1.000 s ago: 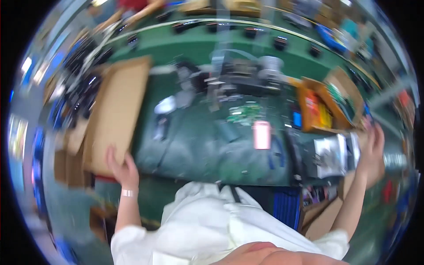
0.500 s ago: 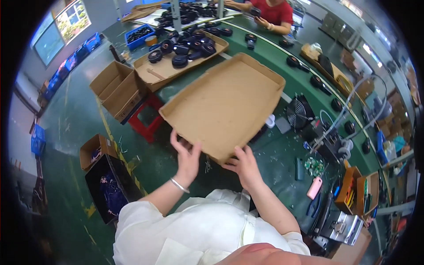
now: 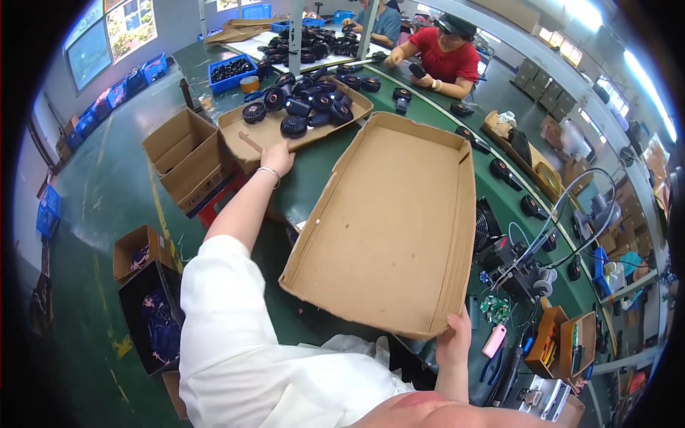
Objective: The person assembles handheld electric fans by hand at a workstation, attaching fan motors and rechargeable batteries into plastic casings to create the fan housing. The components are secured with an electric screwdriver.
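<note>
Across the centre of the frame lay our big cardboard tray [image 3: 392, 228], and our right hand [image 3: 453, 335] had its lower-right corner pinched! Light, we reckoned, stiff along the folded rims, likely to sag mid-panel; opposite walls looked the surest hold. Up and left, our left hand [image 3: 278, 158] was at the near edge of a second tray [image 3: 268, 133], grip impossible to tell, black handheld fans [image 3: 296, 107] heaped inside, surely heavier.

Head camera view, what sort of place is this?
Probably a small-product assembly workshop: black round-headed devices line a long green bench, a cardboard tray holds a heap of similar ones, and a person in red holds something dark.
</note>
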The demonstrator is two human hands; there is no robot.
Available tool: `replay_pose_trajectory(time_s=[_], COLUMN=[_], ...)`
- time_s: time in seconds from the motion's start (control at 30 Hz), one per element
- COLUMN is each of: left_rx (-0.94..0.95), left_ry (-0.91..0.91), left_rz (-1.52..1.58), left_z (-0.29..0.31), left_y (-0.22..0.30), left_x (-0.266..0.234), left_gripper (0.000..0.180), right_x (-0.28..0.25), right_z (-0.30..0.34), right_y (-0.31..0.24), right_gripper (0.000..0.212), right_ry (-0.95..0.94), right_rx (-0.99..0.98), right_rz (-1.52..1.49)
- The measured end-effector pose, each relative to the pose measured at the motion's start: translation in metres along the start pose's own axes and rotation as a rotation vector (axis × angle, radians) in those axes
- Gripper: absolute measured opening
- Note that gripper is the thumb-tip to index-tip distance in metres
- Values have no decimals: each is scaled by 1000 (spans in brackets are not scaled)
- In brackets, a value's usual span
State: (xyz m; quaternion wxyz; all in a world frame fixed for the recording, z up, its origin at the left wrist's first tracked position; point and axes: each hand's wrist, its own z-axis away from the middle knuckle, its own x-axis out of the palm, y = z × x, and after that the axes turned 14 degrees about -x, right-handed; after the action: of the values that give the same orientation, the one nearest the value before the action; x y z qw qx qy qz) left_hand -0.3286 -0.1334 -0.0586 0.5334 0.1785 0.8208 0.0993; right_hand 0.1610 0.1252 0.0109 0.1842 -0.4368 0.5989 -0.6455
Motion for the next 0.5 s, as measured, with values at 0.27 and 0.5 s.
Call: replay_pose_trajectory(time_s=[0.27,0.5], left_rx=[68,193], left_ry=[-163,-365], left_rz=[-25,184], left_z=[55,186], left_y=[55,98], left_x=[24,-36], left_gripper=[24,26], right_x=[-8,10], right_z=[7,-32], right_y=[-6,-8], right_gripper=[75,72], right_ry=[56,-35], right_rx=[4,-68], right_rz=[-44,-20])
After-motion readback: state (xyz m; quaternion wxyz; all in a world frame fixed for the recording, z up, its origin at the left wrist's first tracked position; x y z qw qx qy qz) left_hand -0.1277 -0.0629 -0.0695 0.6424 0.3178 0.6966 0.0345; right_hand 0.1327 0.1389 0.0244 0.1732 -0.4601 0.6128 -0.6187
